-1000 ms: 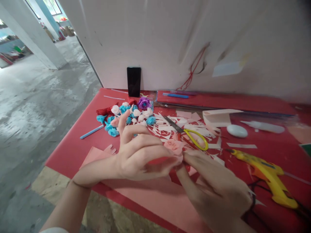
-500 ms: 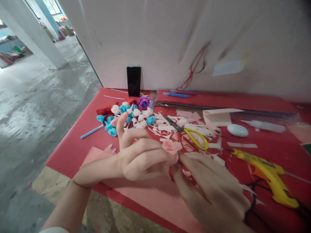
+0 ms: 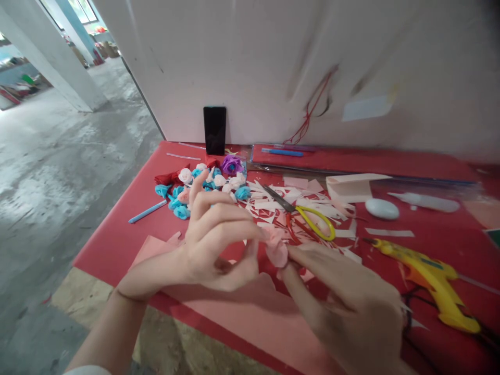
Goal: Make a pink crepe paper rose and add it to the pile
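Spread L hand (image 3: 214, 234) wider since prev. pic, moving thumb away from small pink paper rose (image 3: 277, 253), approx. 5 o'clock from view's middle. Pinching rose's 4 o'clock side w/ R hand (image 3: 347, 302). Might squash or tear petals by squeezing too hard.

matt, papery held pink flower (image 3: 277, 252), smooth plastic glue gun (image 3: 437, 277), metal scissor blades (image 3: 278, 198), glossy phone (image 3: 214, 130)
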The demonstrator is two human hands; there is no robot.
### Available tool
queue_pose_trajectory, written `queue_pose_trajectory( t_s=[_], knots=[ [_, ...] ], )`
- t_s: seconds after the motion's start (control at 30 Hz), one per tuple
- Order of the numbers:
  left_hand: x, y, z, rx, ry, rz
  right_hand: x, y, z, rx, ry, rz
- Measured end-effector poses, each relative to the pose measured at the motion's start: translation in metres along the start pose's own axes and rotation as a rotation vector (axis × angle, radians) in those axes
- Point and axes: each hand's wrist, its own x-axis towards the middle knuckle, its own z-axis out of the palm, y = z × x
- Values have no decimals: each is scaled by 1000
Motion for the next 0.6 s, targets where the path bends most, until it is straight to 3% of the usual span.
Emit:
queue_pose_trajectory(
  t_s=[0.07, 0.1, 0.2, 0.3, 0.6],
  knots=[
    [6, -1, -1, -104, 8, 82, 4, 4, -4, 145, -87, 7],
    [9, -2, -1, -188, -50, 69, 6, 7, -6, 215, -144, 10],
    [16, -3, -5, -445, -349, -81, 6, 15, -13, 369, -320, 58],
    [20, -6, -7, -568, -529, -145, 3, 21, -18, 442, -444, 123],
    [19, -8, -6, -855, -825, -419, 3, 25, -20, 541, -577, 149]
  ],
)
